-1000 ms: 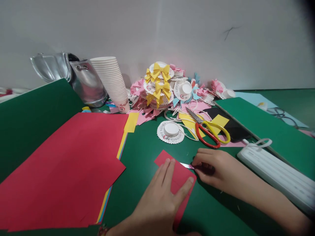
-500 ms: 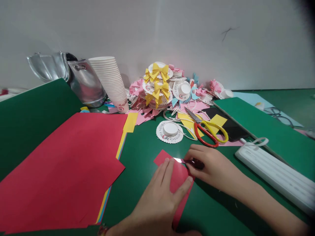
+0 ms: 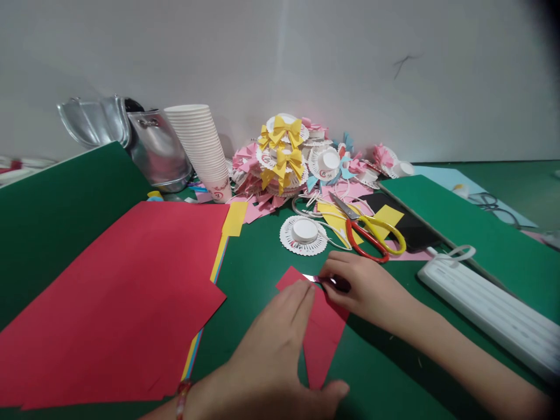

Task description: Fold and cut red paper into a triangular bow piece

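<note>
A small folded piece of red paper (image 3: pixel 321 332) lies on the green table in front of me. My left hand (image 3: pixel 280 344) presses its upper part down with outstretched fingertips, the thumb spread away. My right hand (image 3: pixel 354 280) is closed round the dark handle of a craft knife (image 3: pixel 336 284). The shiny blade points left and rests at the paper's upper part, just beyond my left fingertips. A small white hat made of a paper-cup base and fringed brim (image 3: pixel 305 231) sits beyond my hands. Scissors (image 3: pixel 367 224) with red and yellow handles lie right of it.
Large red sheets (image 3: pixel 131 291) over yellow and blue ones cover the left. Behind stand stacked paper cups (image 3: pixel 199 146), a silver bag (image 3: pixel 161 149) and a pile of small hats with paper bows (image 3: pixel 286 151). A white power strip (image 3: pixel 485 309) lies at the right.
The knife and my right hand have shifted slightly left along the paper. My left thumb has lifted off the paper's right edge and moved toward me, uncovering more of the paper.
</note>
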`<state>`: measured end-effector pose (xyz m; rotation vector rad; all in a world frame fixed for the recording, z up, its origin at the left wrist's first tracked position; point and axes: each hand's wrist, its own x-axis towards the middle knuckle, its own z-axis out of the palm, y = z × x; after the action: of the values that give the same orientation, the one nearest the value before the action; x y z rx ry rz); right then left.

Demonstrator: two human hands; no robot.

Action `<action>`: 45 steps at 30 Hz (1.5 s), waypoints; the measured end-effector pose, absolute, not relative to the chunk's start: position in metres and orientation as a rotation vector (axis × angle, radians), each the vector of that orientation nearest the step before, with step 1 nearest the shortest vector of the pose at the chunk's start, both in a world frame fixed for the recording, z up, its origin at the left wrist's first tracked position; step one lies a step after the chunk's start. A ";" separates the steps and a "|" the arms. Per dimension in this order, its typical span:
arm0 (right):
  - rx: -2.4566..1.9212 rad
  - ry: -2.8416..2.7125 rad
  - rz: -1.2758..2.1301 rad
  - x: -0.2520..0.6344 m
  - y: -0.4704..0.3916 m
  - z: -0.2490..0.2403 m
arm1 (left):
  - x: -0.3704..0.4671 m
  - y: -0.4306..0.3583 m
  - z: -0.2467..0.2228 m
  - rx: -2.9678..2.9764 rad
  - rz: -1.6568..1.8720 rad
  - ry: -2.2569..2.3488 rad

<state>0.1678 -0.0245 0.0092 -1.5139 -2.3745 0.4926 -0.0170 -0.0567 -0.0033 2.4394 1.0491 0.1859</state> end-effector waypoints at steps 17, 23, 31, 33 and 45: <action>-1.530 -2.367 0.462 0.162 -0.019 0.009 | -0.018 -0.051 0.003 2.601 0.271 1.098; -1.513 -2.376 0.430 0.159 -0.016 0.008 | -0.017 -0.051 0.002 2.626 0.299 1.070; -1.502 -2.367 0.401 0.159 -0.016 0.006 | -0.020 -0.050 0.001 2.613 0.301 1.081; -1.502 -2.354 0.403 0.159 -0.016 0.006 | -0.021 -0.050 0.000 2.609 0.286 1.079; -1.542 -2.321 0.414 0.162 -0.022 0.005 | -0.022 -0.048 0.006 2.536 0.173 1.116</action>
<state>0.1620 -0.0219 0.0048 -1.5420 -2.3213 0.4136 -0.0224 -0.0479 0.0064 2.5361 1.1161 0.1734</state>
